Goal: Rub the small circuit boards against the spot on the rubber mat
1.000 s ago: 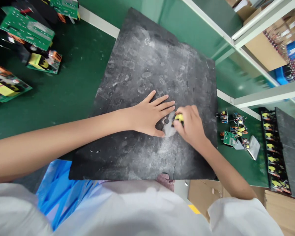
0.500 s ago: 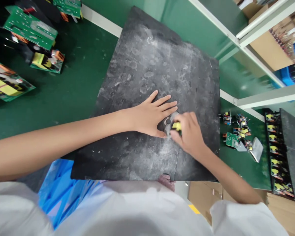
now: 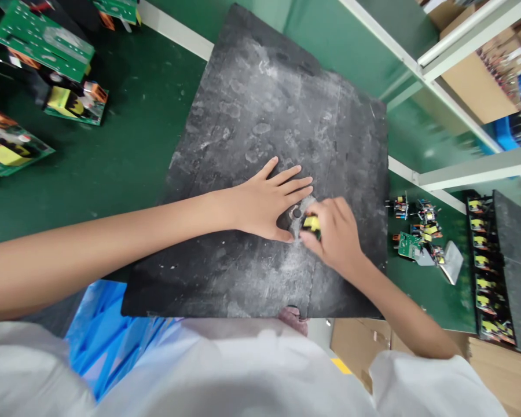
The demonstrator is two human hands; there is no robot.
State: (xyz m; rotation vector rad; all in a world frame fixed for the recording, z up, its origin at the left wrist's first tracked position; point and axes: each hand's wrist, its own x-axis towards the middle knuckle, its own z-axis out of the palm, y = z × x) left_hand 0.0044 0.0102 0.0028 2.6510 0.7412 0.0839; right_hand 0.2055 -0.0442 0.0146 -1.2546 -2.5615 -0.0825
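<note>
My left hand (image 3: 267,204) lies flat on a worn black mat (image 3: 260,124), fingers spread and nothing in its grasp. Just to its right, my right hand (image 3: 336,234) is closed around a small yellow-and-black transformer (image 3: 311,225), which it holds low over the mat or against it; I cannot tell which. Part of the transformer is hidden by the thumb and fingers. Between the two hands, a small round dark spot (image 3: 297,213) shows on a pale, scuffed patch of the mat.
Green circuit boards with yellow transformers (image 3: 63,101) stand on the green bench (image 3: 125,156) at left. More small boards (image 3: 410,246) lie at right, beside a black tray (image 3: 471,272) holding a row of them. White frame bars (image 3: 481,171) cross the right side. Cardboard boxes (image 3: 360,341) sit below.
The boards at left have shifted slightly left and up in view as the camera moved. Both hands keep nearly the same pose and place.
</note>
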